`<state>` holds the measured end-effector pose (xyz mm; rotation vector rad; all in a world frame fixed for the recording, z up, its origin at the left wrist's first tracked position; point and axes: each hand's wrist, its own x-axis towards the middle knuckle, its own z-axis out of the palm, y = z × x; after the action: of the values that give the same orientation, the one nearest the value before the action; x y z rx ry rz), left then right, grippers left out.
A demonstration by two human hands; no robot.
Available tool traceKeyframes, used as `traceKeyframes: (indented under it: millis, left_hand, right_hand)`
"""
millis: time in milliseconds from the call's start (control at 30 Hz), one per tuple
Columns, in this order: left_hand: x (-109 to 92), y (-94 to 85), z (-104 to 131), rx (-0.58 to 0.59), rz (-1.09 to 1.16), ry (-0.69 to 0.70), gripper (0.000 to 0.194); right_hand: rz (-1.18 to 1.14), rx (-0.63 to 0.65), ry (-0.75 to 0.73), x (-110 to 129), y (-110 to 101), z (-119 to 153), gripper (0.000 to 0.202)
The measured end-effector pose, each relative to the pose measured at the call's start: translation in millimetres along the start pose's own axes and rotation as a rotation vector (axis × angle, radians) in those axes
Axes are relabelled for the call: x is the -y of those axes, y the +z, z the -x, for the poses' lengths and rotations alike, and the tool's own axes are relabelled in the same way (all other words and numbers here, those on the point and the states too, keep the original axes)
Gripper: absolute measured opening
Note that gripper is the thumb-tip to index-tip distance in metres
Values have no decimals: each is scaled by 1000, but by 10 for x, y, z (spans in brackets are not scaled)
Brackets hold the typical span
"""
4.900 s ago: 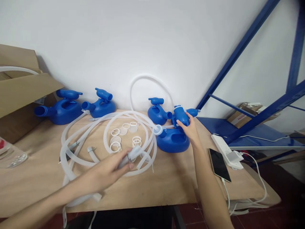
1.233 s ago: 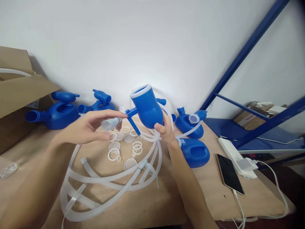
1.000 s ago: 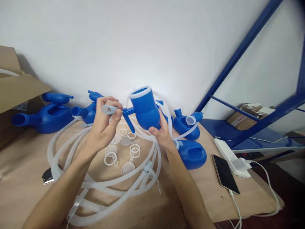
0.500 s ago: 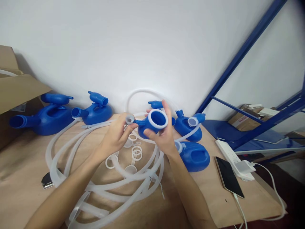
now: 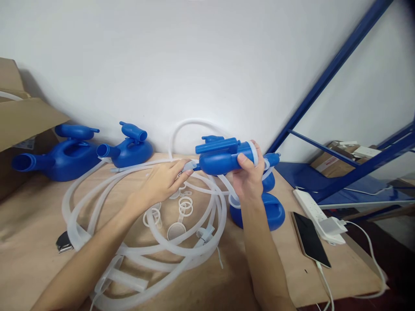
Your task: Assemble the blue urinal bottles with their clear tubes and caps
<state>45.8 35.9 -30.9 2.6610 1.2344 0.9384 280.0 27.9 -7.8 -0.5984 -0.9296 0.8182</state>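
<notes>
A small blue plastic bottle (image 5: 215, 162) with a side handle and a white ring (image 5: 253, 153) round its wide mouth is gripped in my right hand (image 5: 249, 175). It lies on its side in the air, its mouth to the right and its narrow spout to the left. My left hand (image 5: 167, 179) pinches a translucent plastic fitting (image 5: 189, 166) at the spout's tip; how far it sits on the spout is hidden. Below lie loose white rings (image 5: 186, 206), a translucent round cap (image 5: 177, 231) and coiled clear hoses (image 5: 175, 248) on the wooden table (image 5: 201, 293).
Blue jugs with small bottles attached stand left (image 5: 73, 160) and centre-left (image 5: 134, 151). Another blue jug (image 5: 274, 211) sits right, partly behind my forearm. A phone (image 5: 311, 239), power strip (image 5: 319, 216), blue shelf frame (image 5: 324, 86), cardboard box (image 5: 29, 116) and black-and-silver object (image 5: 64, 242) surround the area.
My right hand has turned the blue bottle from mouth facing me to mouth facing right, moving slightly right. The fitting in my left hand has shifted right with the spout.
</notes>
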Motion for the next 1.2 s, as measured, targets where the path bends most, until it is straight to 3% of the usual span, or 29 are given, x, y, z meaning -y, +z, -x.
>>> traceKeyframes:
  millis: [133, 333, 500, 700, 867, 1033, 1200]
  left_hand:
    - [-36, -67, 17, -10, -220, 35, 54]
    - [-3, -107, 34, 5, -378, 90, 43]
    - [4, -167, 74, -43, -371, 181, 38]
    - [-65, -278, 97, -33, -401, 201, 36]
    - [-123, -321, 115, -20, -396, 239, 34]
    - [-102, -381, 159, -126, -266, 229, 41]
    - [-62, -370, 162, -142, -228, 196, 41]
  right_hand:
    - [86, 46, -72, -12, 4, 0, 59]
    - [167, 128, -132, -29, -99, -70, 51]
    - [133, 240, -80, 28, -155, -100, 51]
    - [141, 250, -71, 72, -144, -117, 58]
    - [148, 350, -88, 58, -122, -88, 49]
    - [274, 271, -196, -38, -146, -53, 45]
    - [307, 262, -236, -109, -83, 47, 41]
